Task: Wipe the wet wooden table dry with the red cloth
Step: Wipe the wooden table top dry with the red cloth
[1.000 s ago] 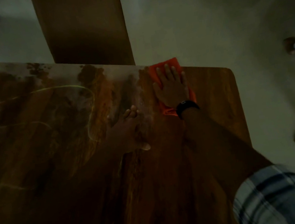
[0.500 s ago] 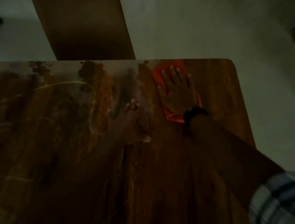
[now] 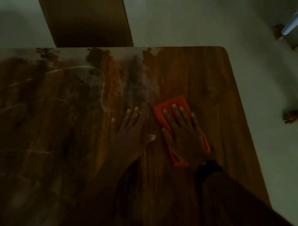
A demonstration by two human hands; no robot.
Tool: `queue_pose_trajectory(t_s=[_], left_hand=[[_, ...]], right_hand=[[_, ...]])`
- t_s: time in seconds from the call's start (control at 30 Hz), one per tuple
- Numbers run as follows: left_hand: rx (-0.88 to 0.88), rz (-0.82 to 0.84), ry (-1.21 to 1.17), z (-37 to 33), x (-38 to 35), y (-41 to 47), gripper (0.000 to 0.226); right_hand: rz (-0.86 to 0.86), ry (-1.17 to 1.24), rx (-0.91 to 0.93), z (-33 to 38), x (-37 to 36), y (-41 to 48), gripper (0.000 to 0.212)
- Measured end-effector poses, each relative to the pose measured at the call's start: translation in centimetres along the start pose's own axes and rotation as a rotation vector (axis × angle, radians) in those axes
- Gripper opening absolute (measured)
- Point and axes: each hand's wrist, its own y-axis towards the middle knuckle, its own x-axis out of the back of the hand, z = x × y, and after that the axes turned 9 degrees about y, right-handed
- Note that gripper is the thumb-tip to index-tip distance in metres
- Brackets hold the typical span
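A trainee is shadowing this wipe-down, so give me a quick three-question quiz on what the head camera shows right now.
1. True or false: the left hand rests on the red cloth.
2. Which hand presses the cloth flat? A) left B) right C) both
3. Fill in: on the table, the pale wet streaks lie mostly to the cloth's ____ side.

Key: 1 false, it lies flat on bare wood beside the cloth. 2 B, the right hand, fingers straight. 3 left.
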Motion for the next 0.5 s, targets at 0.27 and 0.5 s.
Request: queue_pose_trajectory(t_s=[0.27,0.5], left_hand=[[-0.087,0.224,0.140,2.0,-0.9,-3.8,0.106],[-0.053,0.198,0.164,1.9,-1.7,-3.8,0.106]], right_hand=[[0.080,-0.025,0.033,0.8,-0.3,-5.0,0.058],[0.138,-0.063,-0.091,0.0,0.4,7.3,0.060]])
